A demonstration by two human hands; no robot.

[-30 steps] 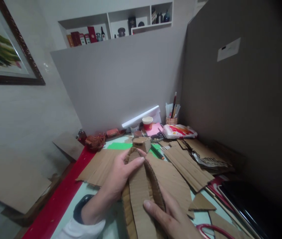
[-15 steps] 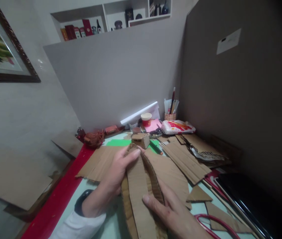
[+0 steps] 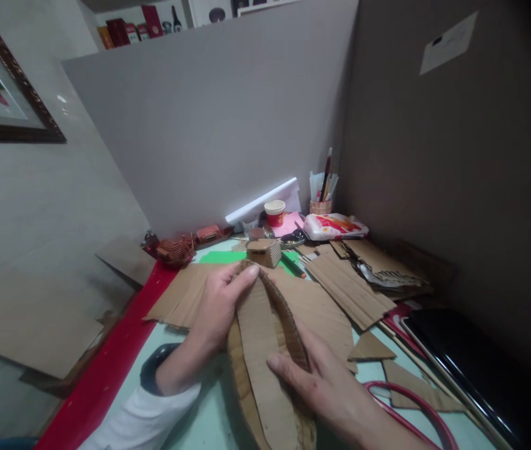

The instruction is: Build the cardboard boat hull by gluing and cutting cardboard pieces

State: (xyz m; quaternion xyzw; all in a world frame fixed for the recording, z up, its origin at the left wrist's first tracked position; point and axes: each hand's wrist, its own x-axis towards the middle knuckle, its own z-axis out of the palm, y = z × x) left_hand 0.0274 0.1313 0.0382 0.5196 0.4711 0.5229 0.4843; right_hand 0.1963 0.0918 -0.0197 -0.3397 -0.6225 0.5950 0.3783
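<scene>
Between my hands is a boat-shaped cardboard piece (image 3: 263, 356), with a flat strip along its middle and curved side walls that meet in a point at the far end. My left hand (image 3: 223, 297) pinches that pointed end, thumb on top. On the right wall, lower down, my right hand (image 3: 315, 378) grips with its thumb laid inside on the strip and its fingers hidden outside. A small cardboard box shape (image 3: 264, 252) stands just beyond the tip. Under the hands lie flat cardboard sheets (image 3: 319, 306).
Red looped handles (image 3: 415, 394) lie at right beside cardboard scraps (image 3: 371, 347) and a black glossy object (image 3: 462, 362). Toward the back are a dark pen (image 3: 293, 265), paper cups (image 3: 275, 212), a tissue pack (image 3: 335, 227), a pen holder (image 3: 320, 205) and brown model boats (image 3: 175, 250).
The view has tilted slightly downward, so the background sits higher. Both hands keep the same hold on the cardboard piece, which has hardly moved.
</scene>
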